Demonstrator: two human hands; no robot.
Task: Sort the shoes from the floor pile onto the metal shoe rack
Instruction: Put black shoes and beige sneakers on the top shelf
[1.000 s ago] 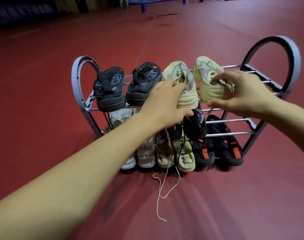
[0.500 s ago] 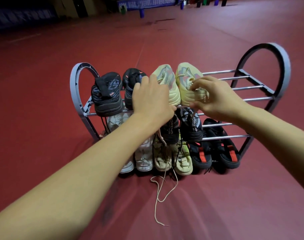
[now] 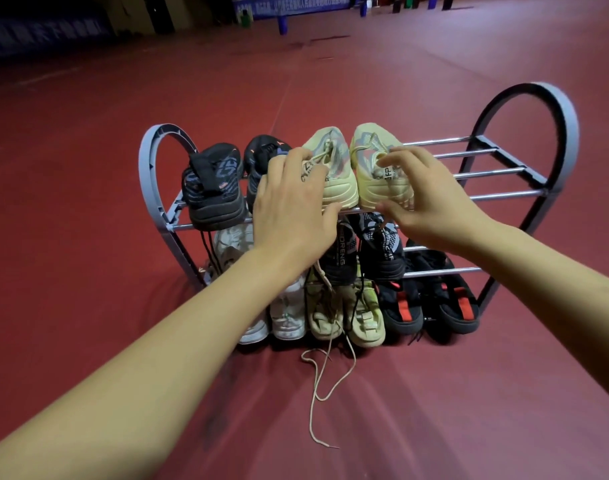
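Observation:
A grey metal shoe rack with arched ends stands on the red floor. On its top tier sit two black sneakers at the left and a pair of cream sneakers beside them. My left hand wraps the heel of the left cream sneaker, thumb under its sole. My right hand holds the heel of the right cream sneaker, fingers on its tongue, thumb below. Both sneakers rest on the top bars, side by side and touching.
Under the top tier hang black knit shoes. On the floor level stand white sneakers, cream shoes and black-and-red sandals. A loose lace trails toward me. The right part of the top bars is bare.
Both hands have shifted the cream sneakers left along the top tier, closing them up against the black pair. The right hand's grip has loosened, fingers more spread.

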